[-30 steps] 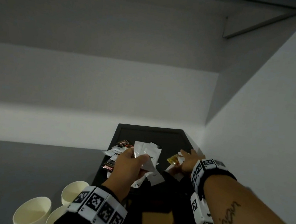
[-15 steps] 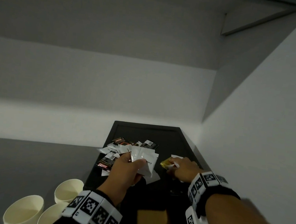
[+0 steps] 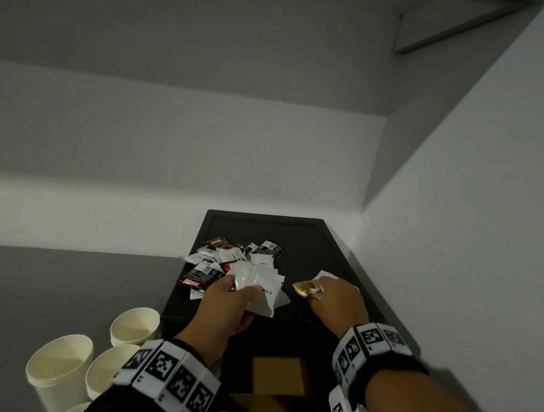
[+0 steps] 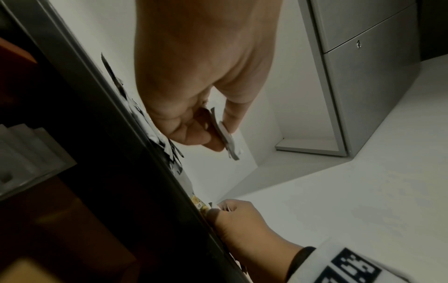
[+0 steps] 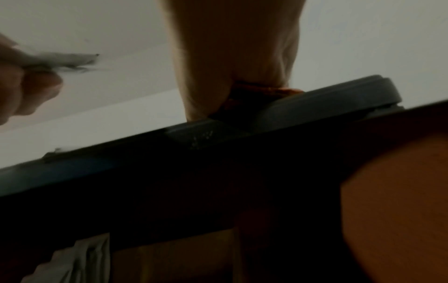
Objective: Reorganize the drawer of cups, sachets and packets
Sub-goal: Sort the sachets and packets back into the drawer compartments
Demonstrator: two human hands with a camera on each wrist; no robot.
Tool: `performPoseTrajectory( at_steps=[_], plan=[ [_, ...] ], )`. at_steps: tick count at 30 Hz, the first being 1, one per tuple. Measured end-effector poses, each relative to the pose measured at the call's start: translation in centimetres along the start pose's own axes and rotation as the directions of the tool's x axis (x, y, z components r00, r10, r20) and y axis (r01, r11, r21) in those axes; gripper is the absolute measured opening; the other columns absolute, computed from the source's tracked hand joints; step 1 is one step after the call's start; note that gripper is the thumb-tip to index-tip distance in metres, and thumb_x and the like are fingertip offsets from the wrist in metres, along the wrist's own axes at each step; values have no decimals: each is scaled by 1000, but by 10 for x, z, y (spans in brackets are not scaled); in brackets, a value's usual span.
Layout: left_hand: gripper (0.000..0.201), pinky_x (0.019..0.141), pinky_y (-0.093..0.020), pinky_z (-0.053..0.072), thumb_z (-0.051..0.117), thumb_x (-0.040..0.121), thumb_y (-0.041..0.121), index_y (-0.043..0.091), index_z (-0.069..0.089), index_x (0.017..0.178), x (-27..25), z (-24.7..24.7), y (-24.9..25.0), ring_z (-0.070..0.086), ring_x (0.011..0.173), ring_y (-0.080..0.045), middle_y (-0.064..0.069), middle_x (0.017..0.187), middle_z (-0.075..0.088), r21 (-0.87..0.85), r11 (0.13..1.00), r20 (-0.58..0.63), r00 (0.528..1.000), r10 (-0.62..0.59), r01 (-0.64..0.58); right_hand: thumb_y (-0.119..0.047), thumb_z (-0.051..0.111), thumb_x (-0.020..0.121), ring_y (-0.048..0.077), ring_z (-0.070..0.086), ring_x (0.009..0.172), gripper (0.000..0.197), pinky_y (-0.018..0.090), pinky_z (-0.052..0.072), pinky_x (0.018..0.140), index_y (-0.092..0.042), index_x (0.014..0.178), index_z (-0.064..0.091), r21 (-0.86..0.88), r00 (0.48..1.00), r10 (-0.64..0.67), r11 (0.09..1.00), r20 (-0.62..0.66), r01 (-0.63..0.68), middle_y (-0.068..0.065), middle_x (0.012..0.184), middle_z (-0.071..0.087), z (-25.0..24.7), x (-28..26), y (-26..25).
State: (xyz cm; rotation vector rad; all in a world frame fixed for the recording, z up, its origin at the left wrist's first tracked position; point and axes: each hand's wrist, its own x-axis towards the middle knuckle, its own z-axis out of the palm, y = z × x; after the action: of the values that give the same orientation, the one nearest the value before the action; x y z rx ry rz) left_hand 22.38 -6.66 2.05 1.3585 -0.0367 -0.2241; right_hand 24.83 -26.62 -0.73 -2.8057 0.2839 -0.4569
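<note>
White sachets (image 3: 257, 288) sit fanned in your left hand (image 3: 228, 308), pinched between thumb and fingers above the black tray (image 3: 337, 246), while your right hand (image 3: 337, 301) has drawn back, fingers now curled round a gold packet (image 3: 302, 289), so sorting advances.

dim throughout; right wrist view blurred, dark.
</note>
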Motion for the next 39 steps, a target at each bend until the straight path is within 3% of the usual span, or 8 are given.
performPoseTrajectory(
  at_steps=[5, 10, 14, 17, 21, 24, 29, 39],
  plan=[
    [11, 42, -16, 44, 55, 90, 4, 13, 60, 89, -10, -9, 1, 56, 63, -14, -6, 78, 62, -36, 999, -1, 1000, 1, -1, -23, 60, 84, 24, 62, 86, 23, 22, 36, 66, -4, 96, 65, 168, 998, 45, 985, -39, -38, 12, 93, 67, -18, -9, 3],
    [8, 55, -23, 44, 56, 91, 9, 16, 60, 92, -14, -14, -1, 58, 77, -16, -5, 87, 63, -102, 993, -26, 998, -60, 57, -25, 64, 84, 22, 58, 79, 23, 28, 40, 65, -5, 96, 67, 424, 985, 156, 899, -71, -112, 11, 90, 66, -35, -18, 8],
    [7, 54, -23, 45, 59, 90, 15, 13, 57, 97, -17, -6, -4, 57, 76, -16, -5, 90, 58, -133, 982, -2, 991, -134, 132, -15, 63, 83, 18, 56, 65, 8, 29, 45, 61, -7, 82, 66, 779, 954, 295, 586, 53, -224, 14, 77, 64, -48, -33, -1],
    [3, 64, -26, 44, 56, 92, 17, 15, 57, 91, -23, 4, -8, 56, 80, -15, -2, 85, 61, -162, 977, 96, 987, -126, 140, -13, 59, 88, 16, 53, 60, 8, 22, 43, 50, -5, 86, 61, 910, 919, 274, 225, 284, -349, 9, 71, 58, -54, -52, -13],
    [14, 86, -35, 42, 52, 91, 22, 20, 61, 101, -31, 14, -15, 59, 95, -18, 2, 89, 70, -154, 978, 287, 953, -94, 143, -13, 58, 87, 16, 51, 56, 6, 22, 43, 43, -8, 88, 59, 847, 839, 114, -92, 531, -524, 9, 70, 57, -47, -81, -25],
    [27, 81, -37, 49, 49, 90, 22, 13, 60, 113, -35, 17, -20, 62, 89, -21, -6, 96, 70, -184, 971, 371, 926, -74, 151, -13, 54, 86, 16, 52, 52, 10, 20, 41, 42, -6, 85, 61, 770, 791, -24, -211, 612, -602, 10, 66, 55, -39, -99, -33],
    [16, 74, -34, 51, 51, 93, 13, 10, 60, 106, -37, 11, -29, 65, 89, -22, -9, 95, 71, -276, 950, 190, 977, -93, 144, -19, 63, 71, 18, 56, 55, 21, 20, 44, 42, -7, 87, 62, 689, 750, -52, -356, 660, -631, 11, 70, 60, -22, -110, -29],
    [12, 63, -28, 50, 51, 93, 9, 12, 63, 91, -42, -4, -45, 63, 80, -20, -7, 85, 69, -249, 963, -34, 992, -119, 107, -26, 57, 85, 19, 58, 64, 22, 19, 43, 44, -6, 95, 60, 654, 727, 45, -478, 685, -587, 14, 81, 62, -14, -105, -23]
  ],
)
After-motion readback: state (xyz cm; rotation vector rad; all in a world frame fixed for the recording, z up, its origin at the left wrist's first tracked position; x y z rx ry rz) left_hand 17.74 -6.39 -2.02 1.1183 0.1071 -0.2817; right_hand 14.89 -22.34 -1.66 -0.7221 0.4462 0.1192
